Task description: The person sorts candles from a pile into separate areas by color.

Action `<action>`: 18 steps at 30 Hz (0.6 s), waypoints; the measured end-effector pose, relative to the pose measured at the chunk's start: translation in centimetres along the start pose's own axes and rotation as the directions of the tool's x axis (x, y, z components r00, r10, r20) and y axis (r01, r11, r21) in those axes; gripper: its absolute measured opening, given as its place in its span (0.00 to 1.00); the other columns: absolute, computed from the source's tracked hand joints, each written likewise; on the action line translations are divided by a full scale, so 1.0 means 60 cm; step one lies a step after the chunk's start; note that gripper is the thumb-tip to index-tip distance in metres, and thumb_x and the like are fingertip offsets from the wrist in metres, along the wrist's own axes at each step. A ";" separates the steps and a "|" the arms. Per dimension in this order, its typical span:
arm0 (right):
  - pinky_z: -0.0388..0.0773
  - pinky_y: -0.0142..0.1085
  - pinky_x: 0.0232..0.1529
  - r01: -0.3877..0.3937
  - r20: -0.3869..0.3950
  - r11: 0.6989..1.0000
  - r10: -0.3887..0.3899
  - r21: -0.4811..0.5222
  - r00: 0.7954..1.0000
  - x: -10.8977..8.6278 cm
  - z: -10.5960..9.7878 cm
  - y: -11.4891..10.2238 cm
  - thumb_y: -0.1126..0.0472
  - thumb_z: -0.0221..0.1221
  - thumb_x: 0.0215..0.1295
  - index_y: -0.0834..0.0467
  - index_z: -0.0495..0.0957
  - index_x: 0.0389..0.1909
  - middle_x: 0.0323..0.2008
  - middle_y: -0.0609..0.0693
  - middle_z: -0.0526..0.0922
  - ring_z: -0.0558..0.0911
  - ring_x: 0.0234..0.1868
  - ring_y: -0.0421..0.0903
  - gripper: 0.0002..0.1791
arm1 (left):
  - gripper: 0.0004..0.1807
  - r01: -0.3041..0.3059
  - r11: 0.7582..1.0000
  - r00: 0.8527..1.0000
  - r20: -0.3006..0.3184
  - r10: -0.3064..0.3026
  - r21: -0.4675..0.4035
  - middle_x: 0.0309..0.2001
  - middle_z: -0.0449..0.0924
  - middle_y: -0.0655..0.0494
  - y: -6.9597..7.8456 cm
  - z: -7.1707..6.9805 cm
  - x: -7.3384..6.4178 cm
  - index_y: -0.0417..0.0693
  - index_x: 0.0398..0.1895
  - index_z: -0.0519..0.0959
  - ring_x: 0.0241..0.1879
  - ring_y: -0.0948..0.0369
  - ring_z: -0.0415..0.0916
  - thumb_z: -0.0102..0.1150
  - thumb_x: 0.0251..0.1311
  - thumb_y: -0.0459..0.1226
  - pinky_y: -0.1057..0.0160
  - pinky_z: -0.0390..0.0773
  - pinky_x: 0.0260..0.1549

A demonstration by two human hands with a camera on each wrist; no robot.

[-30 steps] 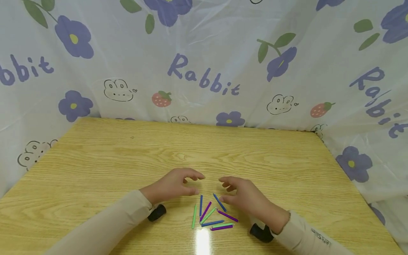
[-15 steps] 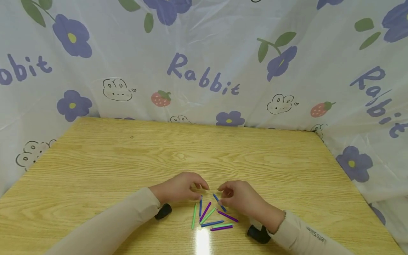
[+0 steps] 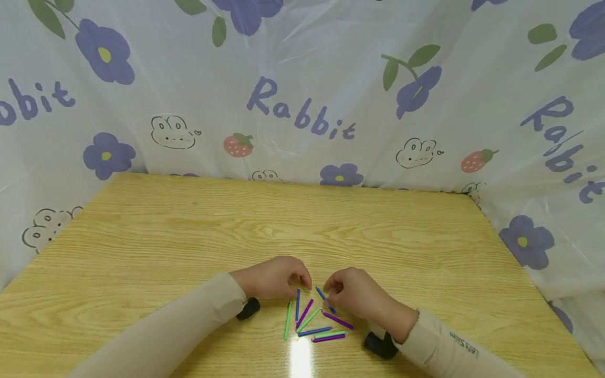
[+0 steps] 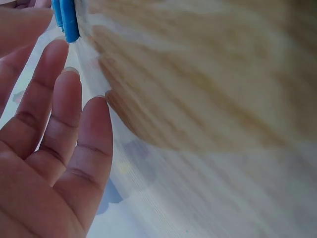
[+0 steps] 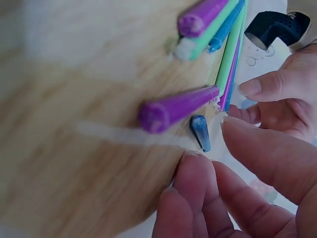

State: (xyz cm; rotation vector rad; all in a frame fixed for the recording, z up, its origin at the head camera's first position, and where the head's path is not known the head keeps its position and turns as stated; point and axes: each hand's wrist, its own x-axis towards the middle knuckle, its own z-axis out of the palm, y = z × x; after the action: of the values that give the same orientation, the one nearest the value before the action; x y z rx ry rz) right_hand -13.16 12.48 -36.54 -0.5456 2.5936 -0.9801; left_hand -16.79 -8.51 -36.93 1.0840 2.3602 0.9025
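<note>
Several thin candles in blue, purple and green lie spread on the wooden table in the head view. My left hand [image 3: 279, 277] is bent over the far end of an upright-pointing blue candle [image 3: 298, 307], its thumb and fingers apart. My right hand [image 3: 354, 294] hovers beside a slanted blue candle [image 3: 325, 299]; in the right wrist view that hand's fingers and thumb are parted near the blue candle [image 5: 200, 134], gripping nothing. Close to them lies a purple candle [image 5: 173, 109]. In the left wrist view blue candle ends [image 4: 69, 22] show beyond the fingertips.
Nearer the front lie a green candle [image 3: 288, 321] at the left and a purple candle [image 3: 329, 338] against a green one at the right. The wooden table [image 3: 212, 226] stretches back to a printed curtain [image 3: 302, 79]. Black wrist cameras [image 3: 379, 345] sit under both wrists.
Both hands have come lower and nearer the candles; the left also shifted right. Their fingers and thumbs have drawn closer together. The candles lie where they were.
</note>
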 end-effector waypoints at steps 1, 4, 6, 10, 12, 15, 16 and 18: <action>0.72 0.31 0.26 -0.001 0.005 1.000 0.001 0.005 1.000 0.000 0.000 -0.001 0.66 0.62 0.50 0.61 0.80 0.32 0.23 0.43 0.77 0.74 0.24 0.38 0.07 | 0.13 0.001 1.000 1.000 0.005 -0.001 0.005 0.35 0.75 0.61 0.001 0.000 0.001 0.47 0.33 0.79 0.39 0.63 0.71 0.57 0.44 0.24 0.65 0.71 0.42; 0.72 0.31 0.26 -0.006 0.018 1.000 0.006 0.018 1.000 0.000 -0.001 -0.002 0.66 0.62 0.50 0.62 0.80 0.32 0.23 0.44 0.78 0.74 0.24 0.39 0.07 | 0.12 0.010 1.000 0.999 0.031 -0.010 0.004 0.34 0.75 0.62 0.002 0.001 0.005 0.48 0.31 0.79 0.37 0.64 0.71 0.57 0.44 0.23 0.67 0.71 0.40; 0.72 0.31 0.26 -0.015 0.025 1.000 0.014 0.022 1.000 0.001 -0.002 -0.002 0.67 0.62 0.49 0.62 0.80 0.32 0.23 0.44 0.78 0.74 0.25 0.39 0.07 | 0.12 0.021 1.000 0.999 0.050 -0.021 -0.002 0.33 0.75 0.63 0.003 0.001 0.008 0.48 0.29 0.79 0.36 0.64 0.71 0.58 0.44 0.23 0.68 0.71 0.39; 0.72 0.32 0.27 -0.027 0.033 1.000 0.026 0.013 0.999 0.004 -0.002 0.000 0.67 0.61 0.49 0.62 0.80 0.33 0.24 0.44 0.78 0.74 0.26 0.39 0.08 | 0.13 0.024 1.000 0.997 0.075 -0.024 0.001 0.31 0.74 0.64 0.003 0.002 0.012 0.49 0.27 0.79 0.33 0.65 0.70 0.58 0.44 0.22 0.70 0.70 0.36; 0.72 0.32 0.27 -0.032 0.037 0.999 0.031 0.009 0.999 0.004 -0.001 0.000 0.67 0.61 0.49 0.62 0.80 0.33 0.24 0.44 0.78 0.74 0.26 0.39 0.08 | 0.13 0.015 1.000 0.996 0.082 -0.016 0.020 0.30 0.74 0.64 0.004 0.002 0.013 0.49 0.26 0.79 0.31 0.65 0.68 0.58 0.43 0.21 0.70 0.70 0.34; 0.72 0.32 0.27 -0.042 0.042 0.999 0.041 0.011 0.998 0.005 -0.001 -0.002 0.67 0.62 0.49 0.62 0.80 0.33 0.24 0.44 0.78 0.74 0.25 0.39 0.08 | 0.15 0.003 0.999 0.996 0.089 -0.006 0.039 0.29 0.73 0.64 0.008 0.002 0.013 0.49 0.24 0.79 0.30 0.65 0.67 0.55 0.41 0.20 0.71 0.69 0.32; 0.72 0.32 0.26 -0.046 0.043 0.999 0.045 0.012 0.998 0.006 -0.001 -0.003 0.67 0.62 0.48 0.62 0.80 0.33 0.24 0.44 0.78 0.74 0.24 0.39 0.08 | 0.15 -0.001 0.999 0.996 0.090 -0.003 0.047 0.29 0.73 0.64 0.009 0.002 0.013 0.49 0.23 0.79 0.29 0.66 0.66 0.54 0.40 0.19 0.72 0.69 0.31; 0.72 0.32 0.26 -0.050 0.047 0.999 0.049 0.016 0.998 0.006 -0.001 -0.004 0.67 0.63 0.48 0.62 0.80 0.33 0.24 0.45 0.78 0.74 0.24 0.39 0.08 | 0.16 -0.007 0.998 0.996 0.093 0.001 0.058 0.29 0.73 0.64 0.011 0.002 0.014 0.48 0.23 0.79 0.29 0.67 0.65 0.53 0.39 0.19 0.72 0.69 0.31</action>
State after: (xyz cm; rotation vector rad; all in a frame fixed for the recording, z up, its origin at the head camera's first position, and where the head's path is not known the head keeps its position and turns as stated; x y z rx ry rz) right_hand -13.44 12.18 -36.37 -0.4911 2.5425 -0.9612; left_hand -16.90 -7.47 -36.65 1.1290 2.3221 0.7715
